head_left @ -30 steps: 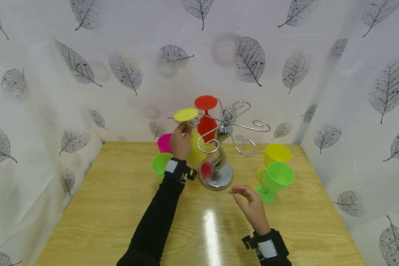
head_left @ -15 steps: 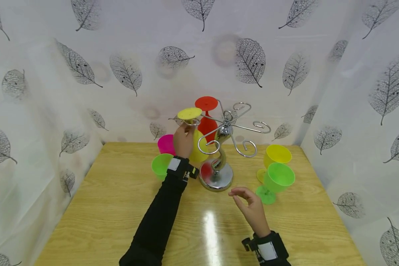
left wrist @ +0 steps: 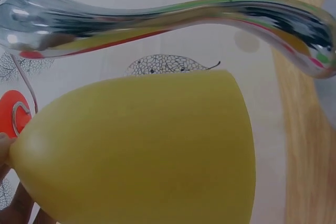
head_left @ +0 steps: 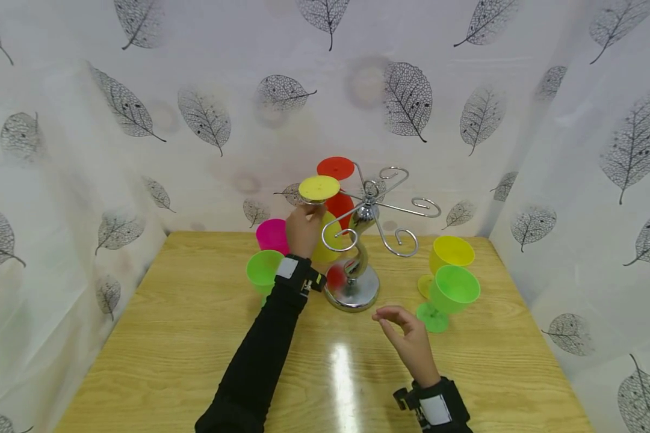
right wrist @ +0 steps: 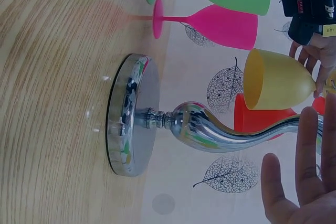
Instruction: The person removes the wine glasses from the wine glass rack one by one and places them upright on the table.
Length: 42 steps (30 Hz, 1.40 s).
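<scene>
Our left hand (head_left: 303, 233), in the head view, pinches the inverted yellow goblet (head_left: 319, 188) at the chrome rack (head_left: 366, 212); our right hand (head_left: 410, 340) is relaxed. At the left wrist, we see the bowl (left wrist: 142, 145) beside the post (left wrist: 226, 10); at the right, fingers (right wrist: 308, 156) extended.

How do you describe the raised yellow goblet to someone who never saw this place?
On the wooden table, find the shiny metal stand. At its left in the head view, just in front of the upside-down red goblet, is the yellow goblet. The other yellow goblet stands upright on the table; this one is raised, with its foot up and its bowl down.
</scene>
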### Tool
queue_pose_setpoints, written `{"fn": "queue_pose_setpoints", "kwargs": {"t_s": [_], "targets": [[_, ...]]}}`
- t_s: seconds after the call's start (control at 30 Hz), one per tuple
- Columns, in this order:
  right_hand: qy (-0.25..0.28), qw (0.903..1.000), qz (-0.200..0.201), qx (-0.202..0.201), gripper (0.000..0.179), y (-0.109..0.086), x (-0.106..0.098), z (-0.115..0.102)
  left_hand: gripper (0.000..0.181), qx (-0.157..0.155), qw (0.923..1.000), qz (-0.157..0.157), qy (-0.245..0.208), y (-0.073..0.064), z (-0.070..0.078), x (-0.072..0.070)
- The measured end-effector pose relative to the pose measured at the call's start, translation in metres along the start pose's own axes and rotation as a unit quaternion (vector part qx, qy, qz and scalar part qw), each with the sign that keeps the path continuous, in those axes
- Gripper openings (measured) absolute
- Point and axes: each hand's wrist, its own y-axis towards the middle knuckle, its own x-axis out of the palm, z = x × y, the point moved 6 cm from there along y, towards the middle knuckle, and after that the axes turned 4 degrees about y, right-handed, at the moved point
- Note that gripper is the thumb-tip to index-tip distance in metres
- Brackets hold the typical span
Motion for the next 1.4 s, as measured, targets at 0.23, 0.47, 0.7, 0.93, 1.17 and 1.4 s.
{"fn": "queue_pose_setpoints", "kwargs": {"t_s": [0.23,0.47,0.7,0.93,1.17,1.4], "targets": [[0.001,1.0000,0.001,0.001,0.013,-0.001,0.000,-0.002,0.024,0.064,0.9978,-0.015,-0.010,-0.003,0.003,0.005],[0.002,1.0000,0.003,0.002,0.012,-0.001,0.000,-0.003,0.022,0.093,0.9935,-0.062,-0.021,-0.007,0.006,0.007],[0.000,1.0000,0.003,-0.003,0.012,-0.001,0.001,-0.003,0.024,0.088,0.9921,-0.087,-0.020,-0.012,0.006,0.006],[0.000,1.0000,0.002,-0.001,0.012,-0.001,0.001,-0.003,0.023,0.091,0.9908,-0.097,-0.026,-0.014,0.004,0.006],[0.002,0.9999,-0.002,-0.017,0.017,-0.002,0.002,-0.003,0.025,0.084,0.9897,-0.107,-0.043,-0.018,0.000,0.007],[0.002,0.9999,-0.006,-0.016,0.016,-0.003,0.002,-0.003,0.024,0.094,0.9860,-0.112,-0.080,-0.023,0.000,0.006]]}}
